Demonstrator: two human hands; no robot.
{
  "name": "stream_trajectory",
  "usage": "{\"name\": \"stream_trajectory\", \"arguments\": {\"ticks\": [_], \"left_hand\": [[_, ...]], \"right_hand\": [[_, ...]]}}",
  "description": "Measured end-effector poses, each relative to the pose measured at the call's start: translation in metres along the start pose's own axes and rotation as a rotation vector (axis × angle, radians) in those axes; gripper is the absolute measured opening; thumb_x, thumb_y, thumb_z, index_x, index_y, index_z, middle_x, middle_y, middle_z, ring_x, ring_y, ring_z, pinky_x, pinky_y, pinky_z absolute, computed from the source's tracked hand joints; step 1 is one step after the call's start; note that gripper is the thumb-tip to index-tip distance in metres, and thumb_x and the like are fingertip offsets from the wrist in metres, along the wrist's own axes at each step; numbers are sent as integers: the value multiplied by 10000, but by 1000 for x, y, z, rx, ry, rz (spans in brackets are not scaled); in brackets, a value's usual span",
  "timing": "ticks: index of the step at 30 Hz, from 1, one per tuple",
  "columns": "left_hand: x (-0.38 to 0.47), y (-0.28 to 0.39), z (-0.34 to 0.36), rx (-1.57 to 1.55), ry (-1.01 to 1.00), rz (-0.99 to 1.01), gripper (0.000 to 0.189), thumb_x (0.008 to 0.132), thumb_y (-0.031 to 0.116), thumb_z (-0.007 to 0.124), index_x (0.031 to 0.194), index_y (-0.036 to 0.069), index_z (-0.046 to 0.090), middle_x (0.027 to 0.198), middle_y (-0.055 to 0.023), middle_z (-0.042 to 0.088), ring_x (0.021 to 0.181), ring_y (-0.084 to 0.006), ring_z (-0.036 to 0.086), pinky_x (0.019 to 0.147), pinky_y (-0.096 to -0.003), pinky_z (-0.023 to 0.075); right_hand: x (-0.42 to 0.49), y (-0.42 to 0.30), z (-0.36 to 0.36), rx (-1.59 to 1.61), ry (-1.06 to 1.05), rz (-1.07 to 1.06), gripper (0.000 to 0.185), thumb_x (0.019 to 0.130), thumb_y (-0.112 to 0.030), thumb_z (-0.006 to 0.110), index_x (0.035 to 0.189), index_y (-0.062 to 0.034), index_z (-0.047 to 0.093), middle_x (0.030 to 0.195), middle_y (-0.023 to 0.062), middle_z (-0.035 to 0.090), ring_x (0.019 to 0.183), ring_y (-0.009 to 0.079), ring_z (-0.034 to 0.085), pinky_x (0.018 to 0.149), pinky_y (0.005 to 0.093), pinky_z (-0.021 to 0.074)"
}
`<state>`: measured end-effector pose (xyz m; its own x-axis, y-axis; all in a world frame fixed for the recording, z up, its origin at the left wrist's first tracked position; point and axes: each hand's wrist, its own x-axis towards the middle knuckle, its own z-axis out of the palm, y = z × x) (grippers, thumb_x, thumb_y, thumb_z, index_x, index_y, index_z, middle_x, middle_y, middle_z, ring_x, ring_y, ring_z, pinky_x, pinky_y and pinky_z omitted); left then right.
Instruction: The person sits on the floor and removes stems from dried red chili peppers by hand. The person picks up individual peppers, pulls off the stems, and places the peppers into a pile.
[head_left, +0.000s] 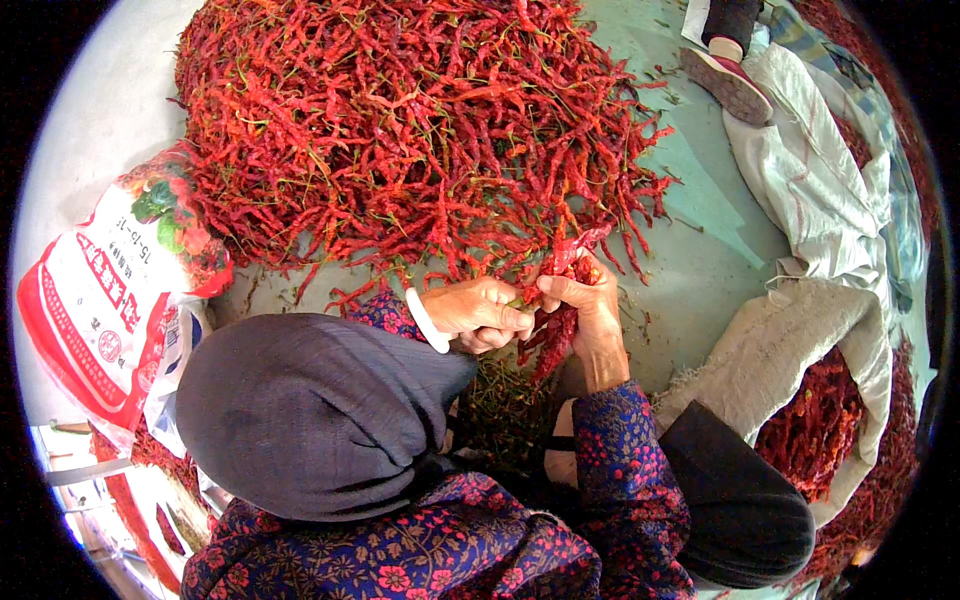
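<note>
My right hand (589, 300) holds a bunch of dried red chilli peppers (556, 341), which stick out above and below the fingers. Close beside it on the left, my left hand (480, 311), with a white bangle (426, 321) at the wrist, pinches pale green stems at the edge of the bunch. In front of both hands lies a large heap of red chilli peppers (405, 135), some with stems on. Below the hands, partly hidden by the arms and a dark head covering (315, 420), is a pile of greenish stems (502, 412).
A printed red and white sack (97, 307) lies at left. On the right, an open woven sack (772, 322) holds red chillies (814, 420), with another pale sack (817, 187) beyond. Another person's shoe (726, 82) is at upper right. A black-covered knee (735, 502) shows at lower right.
</note>
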<state>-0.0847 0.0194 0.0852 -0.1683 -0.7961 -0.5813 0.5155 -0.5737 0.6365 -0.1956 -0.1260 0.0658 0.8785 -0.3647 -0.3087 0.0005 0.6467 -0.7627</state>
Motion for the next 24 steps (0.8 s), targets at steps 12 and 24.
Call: {"name": "stream_trajectory", "arguments": {"ticks": [12, 24], "left_hand": [[-3, 2, 5, -192, 79, 48, 296, 877, 289, 527, 878, -7, 542, 536, 9, 407, 419, -54, 326, 386, -208, 256], [-24, 16, -30, 6, 294, 31, 287, 863, 258, 540, 769, -13, 547, 438, 33, 346, 339, -46, 257, 336, -219, 197]], "right_hand": [[1, -1, -2, -12, -12, -17, 223, 665, 31, 681, 840, -20, 553, 698, 42, 599, 517, 93, 499, 509, 225, 413], [-1, -21, -18, -576, 171, -43, 156, 658, 15, 677, 743, -31, 555, 650, 21, 593, 537, 73, 509, 495, 209, 399]]}}
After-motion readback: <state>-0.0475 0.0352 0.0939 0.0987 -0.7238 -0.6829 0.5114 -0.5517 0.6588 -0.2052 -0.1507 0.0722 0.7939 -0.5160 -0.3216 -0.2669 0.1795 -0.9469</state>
